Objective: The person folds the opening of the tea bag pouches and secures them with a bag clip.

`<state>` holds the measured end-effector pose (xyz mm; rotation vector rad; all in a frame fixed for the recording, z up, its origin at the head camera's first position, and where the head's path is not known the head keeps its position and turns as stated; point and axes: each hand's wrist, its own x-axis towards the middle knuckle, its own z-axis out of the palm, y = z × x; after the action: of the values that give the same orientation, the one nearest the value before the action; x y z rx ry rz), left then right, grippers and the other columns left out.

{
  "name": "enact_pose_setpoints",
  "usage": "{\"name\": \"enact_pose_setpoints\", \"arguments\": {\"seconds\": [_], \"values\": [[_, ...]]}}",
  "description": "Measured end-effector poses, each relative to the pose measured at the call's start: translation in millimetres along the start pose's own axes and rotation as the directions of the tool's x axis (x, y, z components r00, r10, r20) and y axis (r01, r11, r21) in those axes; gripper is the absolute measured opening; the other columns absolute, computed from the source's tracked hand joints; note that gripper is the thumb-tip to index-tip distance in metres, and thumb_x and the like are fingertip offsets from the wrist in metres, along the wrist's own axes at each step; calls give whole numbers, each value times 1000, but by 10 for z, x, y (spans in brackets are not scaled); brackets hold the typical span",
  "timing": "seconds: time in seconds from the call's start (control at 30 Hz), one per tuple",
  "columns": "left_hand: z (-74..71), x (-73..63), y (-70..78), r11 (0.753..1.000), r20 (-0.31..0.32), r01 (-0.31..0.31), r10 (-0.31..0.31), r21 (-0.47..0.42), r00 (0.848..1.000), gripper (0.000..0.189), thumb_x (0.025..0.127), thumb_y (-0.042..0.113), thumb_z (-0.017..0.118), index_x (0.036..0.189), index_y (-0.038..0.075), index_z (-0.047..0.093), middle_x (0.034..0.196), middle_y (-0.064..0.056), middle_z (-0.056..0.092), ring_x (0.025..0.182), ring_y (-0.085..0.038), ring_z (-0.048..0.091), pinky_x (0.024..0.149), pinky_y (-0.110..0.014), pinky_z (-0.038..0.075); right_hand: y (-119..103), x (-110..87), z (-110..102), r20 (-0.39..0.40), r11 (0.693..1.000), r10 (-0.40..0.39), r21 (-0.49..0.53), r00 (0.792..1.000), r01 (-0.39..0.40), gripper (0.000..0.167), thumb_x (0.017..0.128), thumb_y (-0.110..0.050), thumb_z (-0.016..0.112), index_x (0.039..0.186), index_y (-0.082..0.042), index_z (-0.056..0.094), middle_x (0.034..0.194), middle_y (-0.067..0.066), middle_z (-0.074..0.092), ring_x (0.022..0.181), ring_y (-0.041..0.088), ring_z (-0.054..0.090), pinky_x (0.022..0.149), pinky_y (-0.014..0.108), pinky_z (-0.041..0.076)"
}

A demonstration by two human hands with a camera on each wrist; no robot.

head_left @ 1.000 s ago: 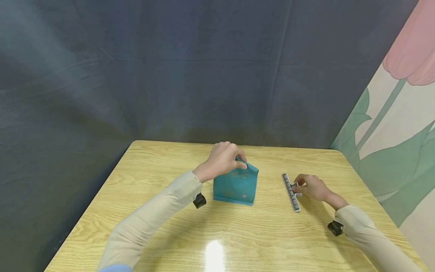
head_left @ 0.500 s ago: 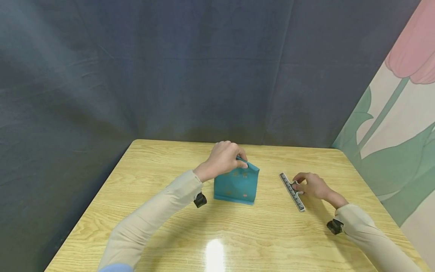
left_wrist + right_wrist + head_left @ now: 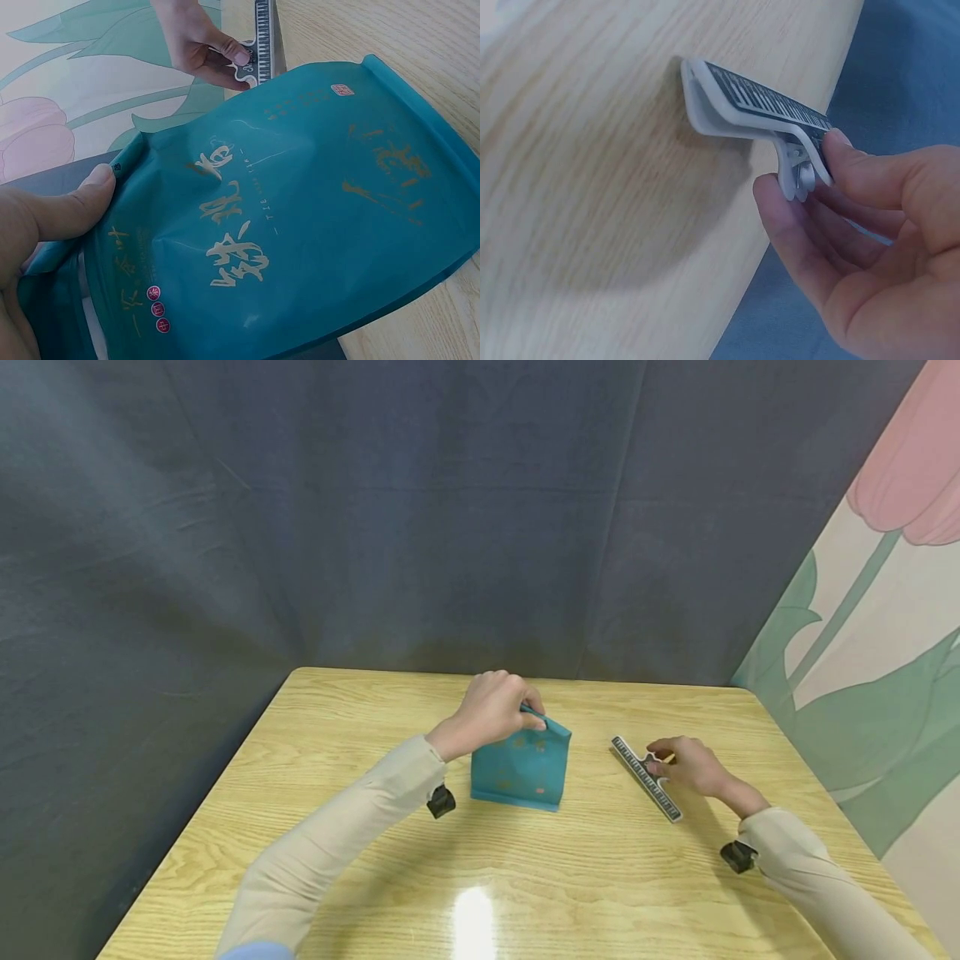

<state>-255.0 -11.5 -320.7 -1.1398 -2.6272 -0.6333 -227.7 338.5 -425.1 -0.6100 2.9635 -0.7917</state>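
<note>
A teal tea pouch (image 3: 521, 770) with gold lettering stands upright on the table in the head view. My left hand (image 3: 489, 714) grips its top edge, thumb on the near face; in the left wrist view the pouch's front (image 3: 300, 202) fills most of the picture, and the folded top lies under the thumb. To the right, my right hand (image 3: 693, 767) pinches the handle of a long clip (image 3: 663, 800) printed with piano keys. Up close in the right wrist view, the clip (image 3: 757, 101) sits between thumb and fingertips, its long bar tilted over the wood.
The light wooden table (image 3: 360, 877) reaches back to a dark curtain (image 3: 465, 527). On the right is a wall (image 3: 892, 693) painted with a pink flower and green leaves. Small black cameras (image 3: 441, 802) are worn on both wrists.
The right hand has turned the clip: its far end has swung left, its near end right. The hand has risen slightly in view. The left hand and pouch have stayed put.
</note>
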Motion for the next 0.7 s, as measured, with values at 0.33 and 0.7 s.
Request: {"name": "enact_pose_setpoints", "arguments": {"seconds": [0.33,0.7], "values": [[-2,5,19,1000,5,18,-18,-4,1000,15,82,32,82,90,19,82,82,8,74,54,1,54,47,-21,42,-63,20,-35,-27,998,-50,-49,998,49,28,86,-3,74,107,15,66,89,17,71,75,28,69,67,46,56],[-1,10,24,1000,6,15,-15,3,1000,15,82,33,81,90,20,82,82,8,74,52,1,53,45,-22,41,-116,49,-21,-69,995,-58,-86,996,52,25,85,-4,77,106,9,70,89,12,72,73,24,70,69,49,55]]}}
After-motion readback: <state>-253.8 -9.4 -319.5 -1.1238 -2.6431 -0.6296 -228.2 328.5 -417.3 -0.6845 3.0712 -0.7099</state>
